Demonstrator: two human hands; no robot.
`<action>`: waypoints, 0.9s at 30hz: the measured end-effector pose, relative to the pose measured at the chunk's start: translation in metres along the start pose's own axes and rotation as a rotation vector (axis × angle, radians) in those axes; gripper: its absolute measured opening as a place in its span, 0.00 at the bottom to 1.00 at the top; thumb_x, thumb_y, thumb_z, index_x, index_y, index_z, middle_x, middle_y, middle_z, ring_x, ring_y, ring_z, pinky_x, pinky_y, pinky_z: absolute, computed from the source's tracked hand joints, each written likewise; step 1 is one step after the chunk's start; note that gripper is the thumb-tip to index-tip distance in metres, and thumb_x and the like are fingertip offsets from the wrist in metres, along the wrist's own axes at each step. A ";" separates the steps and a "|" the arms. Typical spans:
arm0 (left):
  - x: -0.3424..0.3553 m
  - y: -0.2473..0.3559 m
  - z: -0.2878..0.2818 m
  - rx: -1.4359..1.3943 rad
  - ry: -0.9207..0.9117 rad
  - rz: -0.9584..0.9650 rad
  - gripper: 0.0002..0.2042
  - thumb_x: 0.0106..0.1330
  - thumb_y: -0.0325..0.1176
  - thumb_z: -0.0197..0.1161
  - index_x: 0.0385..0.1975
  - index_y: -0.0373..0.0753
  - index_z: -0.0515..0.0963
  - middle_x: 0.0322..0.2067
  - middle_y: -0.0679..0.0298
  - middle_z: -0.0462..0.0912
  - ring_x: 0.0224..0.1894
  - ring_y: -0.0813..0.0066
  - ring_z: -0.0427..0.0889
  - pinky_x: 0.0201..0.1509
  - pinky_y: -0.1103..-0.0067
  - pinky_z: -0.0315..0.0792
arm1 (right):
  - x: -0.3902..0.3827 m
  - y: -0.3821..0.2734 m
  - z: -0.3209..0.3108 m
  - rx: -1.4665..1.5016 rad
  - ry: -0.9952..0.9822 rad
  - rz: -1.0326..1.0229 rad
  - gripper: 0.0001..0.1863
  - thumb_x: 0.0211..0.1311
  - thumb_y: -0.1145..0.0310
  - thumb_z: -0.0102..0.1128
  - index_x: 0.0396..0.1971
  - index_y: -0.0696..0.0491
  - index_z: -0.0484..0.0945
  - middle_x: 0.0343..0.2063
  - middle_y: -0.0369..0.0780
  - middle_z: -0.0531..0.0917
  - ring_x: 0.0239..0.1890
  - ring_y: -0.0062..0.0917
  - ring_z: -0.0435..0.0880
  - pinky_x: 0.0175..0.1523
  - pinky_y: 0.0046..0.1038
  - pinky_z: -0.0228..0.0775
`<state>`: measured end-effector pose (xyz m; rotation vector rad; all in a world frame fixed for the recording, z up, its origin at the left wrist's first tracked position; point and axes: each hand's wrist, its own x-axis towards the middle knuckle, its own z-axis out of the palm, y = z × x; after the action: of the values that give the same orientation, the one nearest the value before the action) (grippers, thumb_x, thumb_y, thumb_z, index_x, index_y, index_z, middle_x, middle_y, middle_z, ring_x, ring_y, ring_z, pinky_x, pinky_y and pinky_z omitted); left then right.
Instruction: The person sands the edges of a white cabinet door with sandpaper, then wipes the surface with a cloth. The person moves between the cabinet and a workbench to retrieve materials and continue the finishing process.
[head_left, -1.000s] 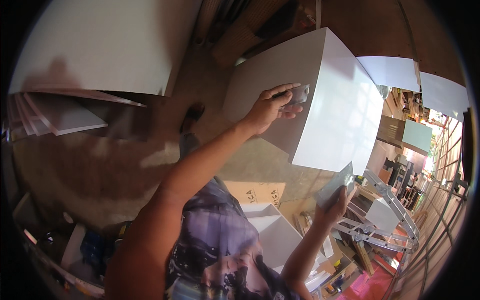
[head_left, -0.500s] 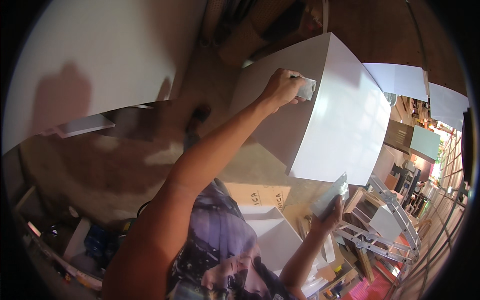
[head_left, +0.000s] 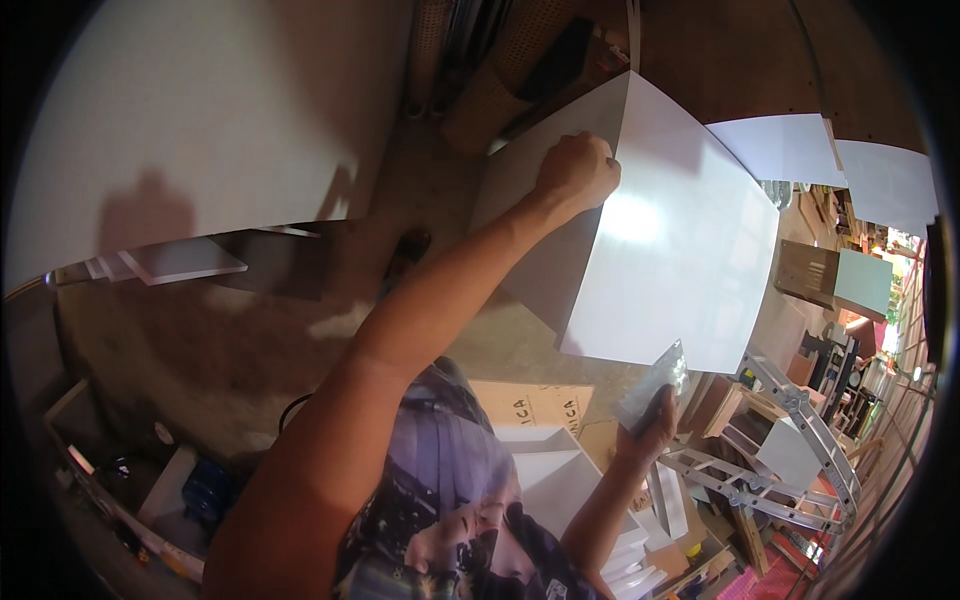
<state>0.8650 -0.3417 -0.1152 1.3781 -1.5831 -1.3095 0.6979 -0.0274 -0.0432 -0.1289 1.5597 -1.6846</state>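
The concrete floor (head_left: 225, 350) below my left hand (head_left: 578, 172) carries a large white cabinet (head_left: 680, 240); right of my right hand (head_left: 655, 425), an aluminium folding ladder (head_left: 797, 399).

- The left hand (head_left: 580, 172), fingers curled, is at the long edge of a glossy white box-shaped cabinet (head_left: 680, 250).
- The right hand (head_left: 653, 428) grips a thin, flat grey metal plate (head_left: 648, 388).
- A silver metal folding ladder (head_left: 797, 399) stands right of that hand.

Wht box (head_left: 680, 270), gry plate (head_left: 648, 392), prpl-blk print shirt (head_left: 440, 450).
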 end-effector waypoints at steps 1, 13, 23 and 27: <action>0.000 -0.001 -0.001 0.012 -0.014 0.019 0.13 0.59 0.33 0.53 0.32 0.32 0.83 0.23 0.52 0.84 0.25 0.64 0.84 0.38 0.70 0.78 | 0.000 0.000 0.001 0.001 0.002 0.001 0.15 0.62 0.65 0.61 0.47 0.51 0.77 0.41 0.35 0.81 0.45 0.25 0.79 0.49 0.31 0.73; -0.030 0.001 0.004 0.138 0.045 0.085 0.13 0.59 0.31 0.55 0.36 0.32 0.84 0.27 0.46 0.84 0.32 0.52 0.84 0.42 0.68 0.77 | -0.002 0.002 -0.001 -0.015 0.025 0.006 0.15 0.61 0.65 0.62 0.47 0.50 0.77 0.43 0.34 0.80 0.47 0.25 0.77 0.51 0.34 0.71; -0.051 -0.003 0.007 0.064 0.054 0.119 0.12 0.58 0.29 0.56 0.35 0.30 0.83 0.27 0.45 0.83 0.31 0.51 0.84 0.38 0.66 0.77 | -0.015 0.007 -0.005 0.000 -0.015 0.006 0.15 0.63 0.65 0.61 0.49 0.50 0.76 0.44 0.35 0.79 0.47 0.26 0.77 0.50 0.34 0.72; -0.065 -0.004 0.019 0.205 0.094 0.176 0.11 0.59 0.29 0.56 0.34 0.30 0.83 0.27 0.45 0.83 0.31 0.50 0.84 0.39 0.65 0.77 | -0.022 0.009 -0.008 0.011 -0.031 -0.008 0.16 0.63 0.64 0.60 0.50 0.50 0.75 0.44 0.35 0.79 0.47 0.26 0.78 0.49 0.33 0.72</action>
<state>0.8633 -0.2741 -0.1162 1.3642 -1.7685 -0.9865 0.7119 -0.0065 -0.0428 -0.1550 1.5284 -1.6896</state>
